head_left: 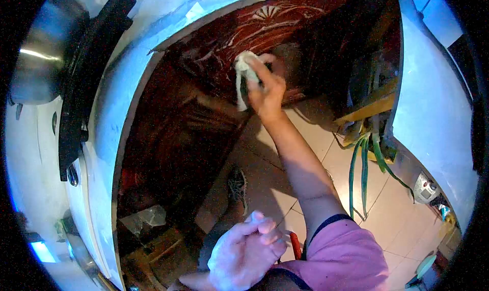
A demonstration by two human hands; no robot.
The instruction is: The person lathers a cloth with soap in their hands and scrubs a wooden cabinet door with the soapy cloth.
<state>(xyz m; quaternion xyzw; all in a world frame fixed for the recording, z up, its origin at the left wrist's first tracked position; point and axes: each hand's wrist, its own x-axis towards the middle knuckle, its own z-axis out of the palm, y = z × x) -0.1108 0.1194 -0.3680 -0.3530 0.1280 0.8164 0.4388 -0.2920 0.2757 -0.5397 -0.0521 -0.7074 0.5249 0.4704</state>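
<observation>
My right hand (266, 87) is closed round a crumpled white cloth (244, 69), part of which hangs down on its left side. The cloth is at a dark red-brown panel (224, 46) with a pale fan-shaped pattern; whether they touch is not clear. Near the bottom of the view my left hand (247, 253) is raised with its fingers curled, away from the panel. Nothing shows in the left palm.
A pale counter edge (137, 69) arches around the opening. A metal pot (48, 56) stands at upper left beside a black stove part (84, 87). Long green leaves (364, 174) hang over the tiled floor (402, 209) at right. A plastic bag (147, 217) lies lower left.
</observation>
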